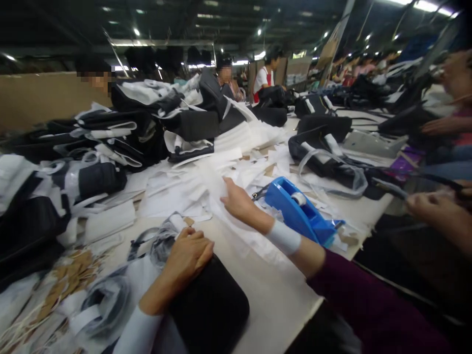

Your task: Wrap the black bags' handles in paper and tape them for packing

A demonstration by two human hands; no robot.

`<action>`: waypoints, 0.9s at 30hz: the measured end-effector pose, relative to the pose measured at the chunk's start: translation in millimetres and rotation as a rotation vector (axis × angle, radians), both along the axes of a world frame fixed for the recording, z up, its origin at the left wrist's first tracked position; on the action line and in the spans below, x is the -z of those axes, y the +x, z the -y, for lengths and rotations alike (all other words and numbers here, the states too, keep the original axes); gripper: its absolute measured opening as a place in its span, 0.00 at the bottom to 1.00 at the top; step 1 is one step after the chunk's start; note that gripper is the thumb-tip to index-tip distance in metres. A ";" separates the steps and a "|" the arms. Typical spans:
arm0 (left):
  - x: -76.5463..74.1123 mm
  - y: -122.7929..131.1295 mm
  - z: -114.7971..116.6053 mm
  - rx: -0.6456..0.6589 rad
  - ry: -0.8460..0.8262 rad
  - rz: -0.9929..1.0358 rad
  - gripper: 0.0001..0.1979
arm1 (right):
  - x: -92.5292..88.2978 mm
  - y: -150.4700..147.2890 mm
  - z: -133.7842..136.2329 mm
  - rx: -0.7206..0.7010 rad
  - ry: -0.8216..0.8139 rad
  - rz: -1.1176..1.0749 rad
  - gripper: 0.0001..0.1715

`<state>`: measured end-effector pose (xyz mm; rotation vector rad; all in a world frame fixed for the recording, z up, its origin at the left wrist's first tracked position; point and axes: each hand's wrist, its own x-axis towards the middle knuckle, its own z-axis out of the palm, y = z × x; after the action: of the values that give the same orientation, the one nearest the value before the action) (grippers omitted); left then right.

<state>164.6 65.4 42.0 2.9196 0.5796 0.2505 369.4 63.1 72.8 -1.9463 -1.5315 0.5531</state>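
Note:
My left hand (190, 253) is closed over the top edge of a black bag (214, 305), which rests at the table's near side. Farther forward, my right hand (239, 200) has its fingers bent around the edge of a thin white packing sheet (212, 182). The sheet is smeared by motion and trails down beside the wrist. Just right of that forearm stands a blue tape dispenser (300, 209) with a roll in it. A plastic-wrapped strap bundle (164, 238) lies against my left fingers.
Black bags with white padding (136, 128) are piled at the left and back. Loose white sheets (177, 191) cover the table's middle. Brown tags with strings (70, 275) and a wrapped coil (105, 300) lie at left. A co-worker's hand (438, 211) is at right, near another black bag (320, 147).

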 end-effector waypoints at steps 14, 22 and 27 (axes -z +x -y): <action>-15.1 -1.1 4.4 -0.013 -0.103 0.056 0.21 | 74.3 -30.8 94.1 -0.288 -0.071 -0.988 0.49; -12.6 -3.2 10.4 -0.060 -0.079 0.088 0.22 | 74.0 -48.3 86.2 -0.305 -0.064 -0.925 0.43; -6.1 -5.4 14.8 -0.093 -0.057 0.142 0.20 | 72.3 -50.2 83.1 -0.481 -0.067 -0.999 0.37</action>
<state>159.2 50.6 48.2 2.7953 0.6886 0.4408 319.1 -20.0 0.5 -0.9901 -1.2566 1.5053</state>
